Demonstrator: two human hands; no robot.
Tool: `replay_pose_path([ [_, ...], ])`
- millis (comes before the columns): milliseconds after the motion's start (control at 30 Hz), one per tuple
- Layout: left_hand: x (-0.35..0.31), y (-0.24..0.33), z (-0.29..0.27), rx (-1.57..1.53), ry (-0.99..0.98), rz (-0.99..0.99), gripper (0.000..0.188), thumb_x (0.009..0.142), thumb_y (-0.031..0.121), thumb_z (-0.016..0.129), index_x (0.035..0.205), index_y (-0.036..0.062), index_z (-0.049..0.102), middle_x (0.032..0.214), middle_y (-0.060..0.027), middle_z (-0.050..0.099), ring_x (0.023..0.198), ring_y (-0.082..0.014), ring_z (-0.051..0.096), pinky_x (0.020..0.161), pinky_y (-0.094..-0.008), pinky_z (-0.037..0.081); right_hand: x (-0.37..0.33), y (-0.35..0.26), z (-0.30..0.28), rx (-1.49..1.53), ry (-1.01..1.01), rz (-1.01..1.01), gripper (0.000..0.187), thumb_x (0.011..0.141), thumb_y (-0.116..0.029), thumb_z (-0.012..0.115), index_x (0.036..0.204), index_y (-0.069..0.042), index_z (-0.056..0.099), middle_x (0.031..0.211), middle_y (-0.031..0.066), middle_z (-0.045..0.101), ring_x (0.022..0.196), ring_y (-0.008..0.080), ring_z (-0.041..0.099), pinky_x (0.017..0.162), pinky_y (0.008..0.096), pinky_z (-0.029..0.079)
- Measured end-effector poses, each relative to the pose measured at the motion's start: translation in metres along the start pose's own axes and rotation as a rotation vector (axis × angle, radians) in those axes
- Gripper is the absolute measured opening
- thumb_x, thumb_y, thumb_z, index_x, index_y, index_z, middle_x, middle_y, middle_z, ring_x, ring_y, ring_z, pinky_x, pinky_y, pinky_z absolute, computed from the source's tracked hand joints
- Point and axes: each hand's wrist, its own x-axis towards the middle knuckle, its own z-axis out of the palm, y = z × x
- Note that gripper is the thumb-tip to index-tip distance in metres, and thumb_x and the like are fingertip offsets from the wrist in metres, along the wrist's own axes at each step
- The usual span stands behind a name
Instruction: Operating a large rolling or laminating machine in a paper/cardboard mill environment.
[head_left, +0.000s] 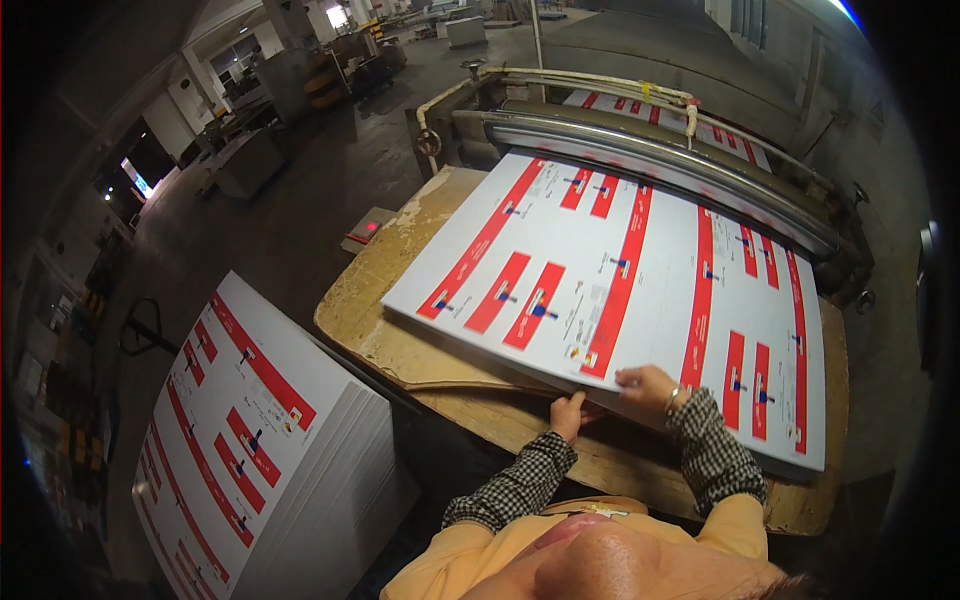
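A large white printed sheet with red bands lies on the wooden feed table. Its far edge meets the rollers of a machine. My right hand is closed at the sheet's near edge, its fingertips on the top face. Just left of it and lower, my left hand is curled at the same edge, thumb up. The left fingers run partly under the sheet, so what they grip is hidden. Whether one sheet or several lie there I cannot tell.
A tall stack of similar printed sheets stands at my left, below the table. Pale pipes and handwheels frame the machine. Behind the rollers another printed sheet shows. A small box with a red light sits left of the table.
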Motion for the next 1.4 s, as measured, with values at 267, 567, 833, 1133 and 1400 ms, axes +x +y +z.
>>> replay_pose_path([
  [267,0.009,0.002,-0.019,0.109,0.064,0.002,0.03,0.075,0.027,0.062,0.082,-0.0015,0.053,0.077,-0.0089,0.057,0.062,-0.0162,0.058,0.053,-0.0264,0.048,0.046,0.012,0.026,-0.375,0.325,-0.049,0.048,0.063,-0.032,0.066,0.097,0.001,0.057,0.105,0.0187,0.052,0.1,0.0333,0.047,0.084,0.0384,0.04],
  [567,-0.016,0.021,-0.004,-0.145,-0.26,-0.109,0.027,0.076,0.009,0.054,0.096,-0.009,0.052,0.092,-0.0164,0.058,0.084,-0.0269,0.059,0.077,-0.0384,0.048,0.004,0.0,-0.001,-0.025,0.114,-0.233,0.02,0.066,-0.018,0.054,0.076,-0.001,0.054,0.073,0.0184,0.056,0.067,0.0321,0.055,0.06,0.0371,0.043],
  [833,-0.014,0.025,0.014,-0.135,-0.056,-0.074,0.033,0.082,0.018,0.047,0.108,-0.0027,0.047,0.099,-0.0175,0.055,0.081,-0.0298,0.059,0.071,-0.0397,0.051,-0.009,-0.025,-0.01,-0.058,0.23,-0.323,0.026,0.066,-0.018,0.055,0.082,0.001,0.058,0.097,0.0173,0.057,0.085,0.0321,0.055,0.074,0.0344,0.046],
  [1133,-0.016,0.019,0.005,0.003,0.046,0.033,0.03,0.081,0.013,0.046,0.094,-0.0132,0.047,0.086,-0.0212,0.054,0.076,-0.029,0.059,0.067,-0.04,0.053,0.017,0.009,0.012,-0.028,0.158,-0.132,0.026,0.065,-0.02,0.057,0.079,0.001,0.058,0.09,0.0152,0.059,0.08,0.0308,0.056,0.072,0.0358,0.045],
  [1400,-0.017,0.024,0.008,-0.018,-0.081,0.007,0.036,0.082,0.025,0.054,0.093,-0.008,0.047,0.08,-0.0129,0.055,0.071,-0.0231,0.058,0.063,-0.0342,0.052,0.046,0.015,0.026,-0.282,0.171,-0.017,0.074,0.062,-0.043,0.067,0.119,-0.003,0.04,0.122,0.0221,0.038,0.118,0.0413,0.028,0.096,0.0456,0.027],
])
